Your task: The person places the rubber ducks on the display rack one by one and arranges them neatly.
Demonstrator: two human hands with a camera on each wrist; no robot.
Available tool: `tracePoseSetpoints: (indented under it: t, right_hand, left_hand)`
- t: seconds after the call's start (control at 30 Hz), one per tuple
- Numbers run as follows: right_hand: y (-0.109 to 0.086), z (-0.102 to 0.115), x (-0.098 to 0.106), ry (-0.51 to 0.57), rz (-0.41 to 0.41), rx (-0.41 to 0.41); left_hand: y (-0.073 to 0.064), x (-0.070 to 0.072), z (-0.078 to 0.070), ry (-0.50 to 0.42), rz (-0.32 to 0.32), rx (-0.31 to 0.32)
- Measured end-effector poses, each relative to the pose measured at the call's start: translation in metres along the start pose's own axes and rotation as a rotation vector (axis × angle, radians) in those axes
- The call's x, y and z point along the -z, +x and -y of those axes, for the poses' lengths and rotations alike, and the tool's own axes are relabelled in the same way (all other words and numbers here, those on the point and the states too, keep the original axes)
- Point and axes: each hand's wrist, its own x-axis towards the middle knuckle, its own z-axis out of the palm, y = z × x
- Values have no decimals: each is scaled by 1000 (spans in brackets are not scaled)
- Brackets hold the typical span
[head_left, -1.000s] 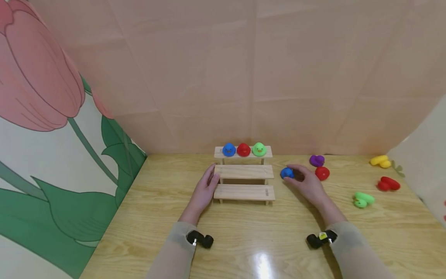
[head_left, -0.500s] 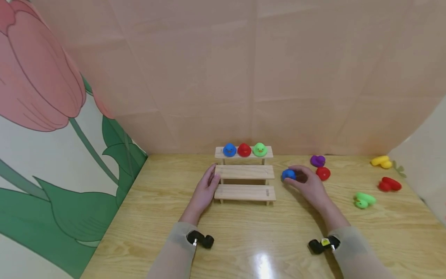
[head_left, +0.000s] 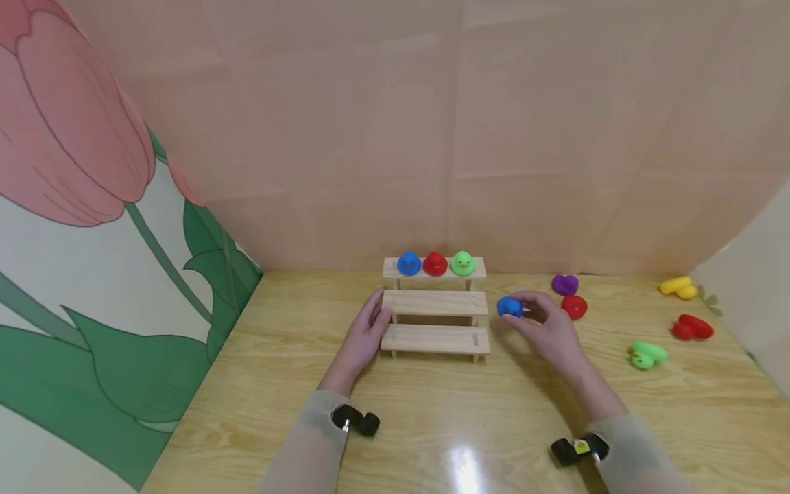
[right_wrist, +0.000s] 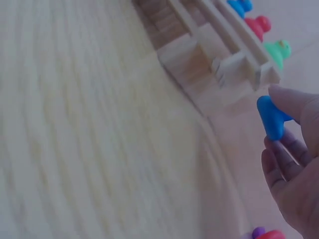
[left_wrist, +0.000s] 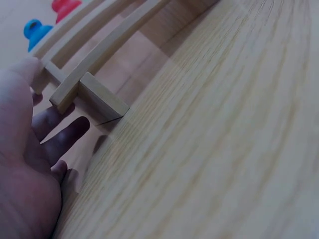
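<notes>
The bench (head_left: pixel 426 418) carries a wooden shelf (head_left: pixel 435 302). The left hand (head_left: pixel 364 336) rests loose fingers on the shelf's left end. The right hand (head_left: pixel 548 329) has its grip pinched on a blue duck (head_left: pixel 509 307). The duck is left of that hand, near the middle step's (head_left: pixel 453 303) right end but apart from it.

No writing, label or number can be read.

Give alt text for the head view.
The right hand holds a blue toy duck right of a three-tier wooden stand, whose left end the left hand holds. Three ducks line its top tier; five more toys rest farther right.
</notes>
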Motion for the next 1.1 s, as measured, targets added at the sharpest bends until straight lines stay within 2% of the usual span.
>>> tracePoseSetpoints:
  t: [0.23, 0.5, 0.9, 1.1]
  right_hand:
    - [-1, 24, -6, 44, -24, 126]
    - [6, 51, -21, 129, 38, 210]
    - [17, 82, -53, 179, 158, 210]
    - [25, 92, -71, 165, 204, 202]
  left_hand:
    - [1, 2, -5, 38, -21, 10]
    - [0, 2, -6, 49, -20, 11]
    - [2, 0, -4, 43, -18, 13]
    - [0, 0, -3, 32, -15, 10]
